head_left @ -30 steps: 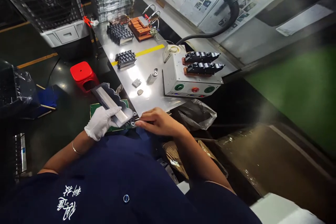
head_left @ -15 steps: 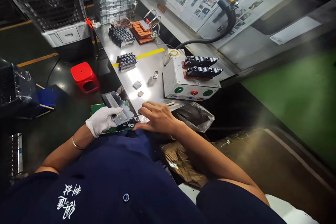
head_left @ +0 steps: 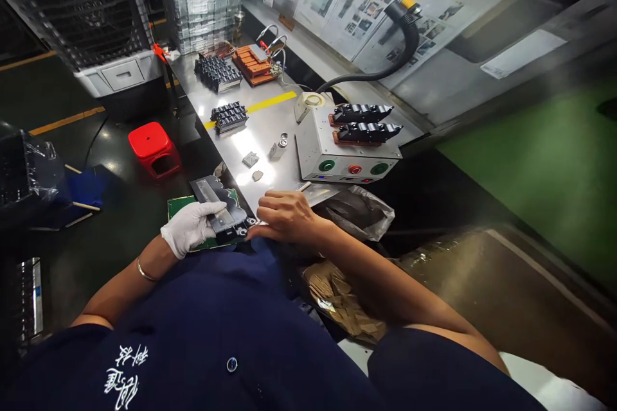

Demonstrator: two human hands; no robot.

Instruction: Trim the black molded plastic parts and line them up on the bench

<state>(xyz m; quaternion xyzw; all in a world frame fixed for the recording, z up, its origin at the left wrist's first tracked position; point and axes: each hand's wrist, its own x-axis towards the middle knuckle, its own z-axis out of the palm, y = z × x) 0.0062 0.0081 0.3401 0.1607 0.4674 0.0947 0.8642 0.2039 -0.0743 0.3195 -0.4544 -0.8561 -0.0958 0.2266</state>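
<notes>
My left hand (head_left: pixel 187 228), in a white glove, grips a dark grey moulded part (head_left: pixel 231 213) with a wavy edge and a paler flat strip. Its thumb lies across the face of this part. At the near right end, by small ring-shaped features, is my bare right hand (head_left: pixel 289 217). The right fingers are curled in and the thumb points toward the part; anything pinched between them is hidden. Beneath the part and the glove shows a green board (head_left: pixel 178 207) with a yellowish edge.
A metal table (head_left: pixel 231 153) bears a grey square piece (head_left: pixel 250 158), a small flat stone-like piece (head_left: pixel 258 176), black part stacks (head_left: pixel 229 117) and an orange fixture (head_left: pixel 255 64). A white button box (head_left: pixel 347 157) stands right. A red stool (head_left: pixel 153 144) is left.
The view has shifted slightly. My right hand's fingers have turned a little at the end of the part. My left hand keeps its hold.
</notes>
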